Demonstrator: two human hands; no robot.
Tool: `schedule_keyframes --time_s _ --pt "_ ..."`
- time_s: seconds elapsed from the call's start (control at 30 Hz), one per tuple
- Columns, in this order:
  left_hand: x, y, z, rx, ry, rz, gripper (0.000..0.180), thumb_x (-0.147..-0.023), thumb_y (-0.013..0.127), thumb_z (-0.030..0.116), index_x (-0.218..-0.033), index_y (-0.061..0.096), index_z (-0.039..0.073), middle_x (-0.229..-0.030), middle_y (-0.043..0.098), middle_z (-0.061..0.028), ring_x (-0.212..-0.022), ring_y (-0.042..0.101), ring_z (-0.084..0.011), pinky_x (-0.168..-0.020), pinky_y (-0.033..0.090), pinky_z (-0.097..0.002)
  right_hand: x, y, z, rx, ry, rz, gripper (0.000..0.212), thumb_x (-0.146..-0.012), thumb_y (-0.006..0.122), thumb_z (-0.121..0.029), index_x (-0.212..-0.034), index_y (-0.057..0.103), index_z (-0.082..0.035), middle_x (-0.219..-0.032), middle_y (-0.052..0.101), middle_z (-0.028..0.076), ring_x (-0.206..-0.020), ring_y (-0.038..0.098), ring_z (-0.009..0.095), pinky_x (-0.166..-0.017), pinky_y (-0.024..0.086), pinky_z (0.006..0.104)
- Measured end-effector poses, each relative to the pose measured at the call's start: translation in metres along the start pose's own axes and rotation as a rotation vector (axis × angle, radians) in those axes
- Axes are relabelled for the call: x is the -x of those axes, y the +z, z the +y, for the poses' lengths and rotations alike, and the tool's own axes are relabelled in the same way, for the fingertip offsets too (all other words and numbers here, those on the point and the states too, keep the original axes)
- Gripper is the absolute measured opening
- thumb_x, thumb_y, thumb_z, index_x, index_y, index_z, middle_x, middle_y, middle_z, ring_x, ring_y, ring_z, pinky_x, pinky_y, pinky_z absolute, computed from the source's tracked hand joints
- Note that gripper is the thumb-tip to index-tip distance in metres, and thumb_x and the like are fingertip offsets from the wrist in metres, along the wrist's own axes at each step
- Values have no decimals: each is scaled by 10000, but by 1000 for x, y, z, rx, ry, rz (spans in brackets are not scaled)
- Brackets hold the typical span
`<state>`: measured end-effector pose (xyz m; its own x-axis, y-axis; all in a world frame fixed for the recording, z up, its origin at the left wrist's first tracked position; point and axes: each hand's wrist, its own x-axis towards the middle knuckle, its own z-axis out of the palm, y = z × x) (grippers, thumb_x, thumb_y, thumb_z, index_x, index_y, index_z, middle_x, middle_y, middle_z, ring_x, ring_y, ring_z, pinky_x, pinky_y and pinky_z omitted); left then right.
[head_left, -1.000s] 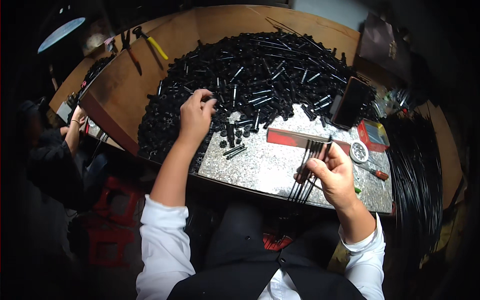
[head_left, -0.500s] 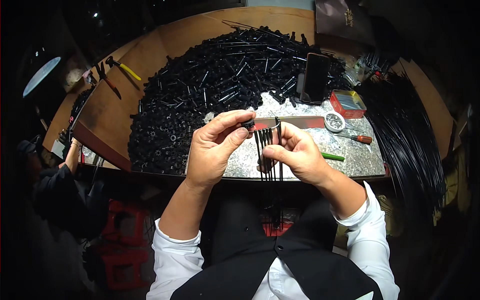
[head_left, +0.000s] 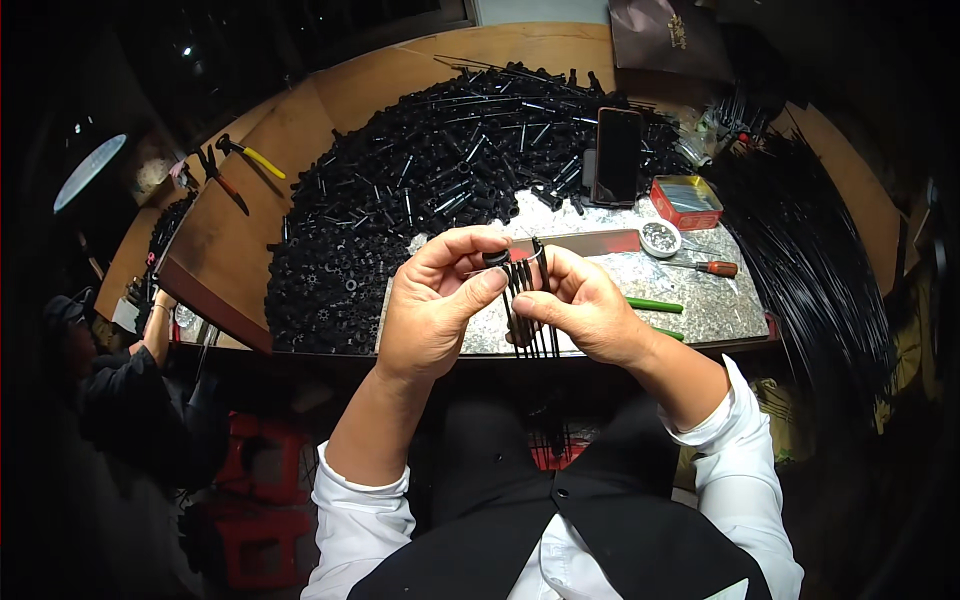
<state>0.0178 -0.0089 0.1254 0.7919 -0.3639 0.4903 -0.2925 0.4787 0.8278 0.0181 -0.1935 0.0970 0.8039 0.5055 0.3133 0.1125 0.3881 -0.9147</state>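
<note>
Between thumb and forefinger, my left hand [head_left: 438, 295] pinches a small round black plastic part [head_left: 496, 258]. A thin wire [head_left: 532, 252] runs out from beside that part and curves up near my right fingers. Several thin black rods [head_left: 528, 335], like umbrella ribs, hang from this wire. My right hand [head_left: 585, 308] is closed on them, its thumb pressing across their upper ends. Both hands meet just above the near edge of the bench. The fingers partly hide the wire and the inner side of the round part.
A big heap of black plastic parts [head_left: 440, 150] fills the bench's back and left. To the right are a phone [head_left: 617, 155], a red tin [head_left: 687, 200], a white cup of small metal bits [head_left: 659, 238], a screwdriver [head_left: 716, 268], a green-handled tool [head_left: 655, 304] and long black rods [head_left: 815, 260]. Another person [head_left: 125, 385] sits left.
My hands have stayed close together, with the round part shifted slightly nearer the rods. More of the green-handled tool shows beside my right hand. The whole view has tilted slightly.
</note>
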Motion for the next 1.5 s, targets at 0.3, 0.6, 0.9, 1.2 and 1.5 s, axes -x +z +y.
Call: schedule_keyframes --time_s 0.3,0.6,0.9,1.2,1.5 --pt "0 6 -1 2 29 17 233 -882 597 -17 -1115 594 -22 -1104 635 -115 -1028 603 -161 -938 474 -302 3 3 -3 68 15 -53 235 -969 510 -152 -1146 461 -6 -914 592 62 -806 617 137 -737 519 293" --pt "0 2 -2 11 61 -56 185 -898 561 -23 -1072 625 -18 -1124 631 -140 -1068 591 -195 -969 452 -330 5 3 -9 77 15 -103 167 -979 509 -184 -1002 493 -19 -860 572 32 -781 555 85 -717 485 268" --pt "1 11 0 86 52 -91 234 -889 591 14 -1122 597 -10 -1138 618 -150 -1103 571 -215 -989 429 -357 -3 -14 -11 -72 120 -388 314 -935 576 -282 -1084 544 -7 -870 634 93 -782 636 189 -728 518 333" --pt "-11 4 0 57 17 -182 256 -856 660 77 -1097 638 -5 -1459 303 -193 -1224 482 -226 -1014 407 -350 -7 -17 -7 -186 202 -430 336 -919 588 -360 -1005 577 -36 -841 661 67 -742 636 153 -678 493 277" --pt "-18 7 17 -18 -136 13 686 -815 729 133 -1366 350 -22 -1205 570 -235 -996 618 -196 -849 506 -302 -7 -12 -17 63 101 -168 251 -931 595 -209 -1076 590 -4 -945 645 54 -861 607 105 -778 497 278"
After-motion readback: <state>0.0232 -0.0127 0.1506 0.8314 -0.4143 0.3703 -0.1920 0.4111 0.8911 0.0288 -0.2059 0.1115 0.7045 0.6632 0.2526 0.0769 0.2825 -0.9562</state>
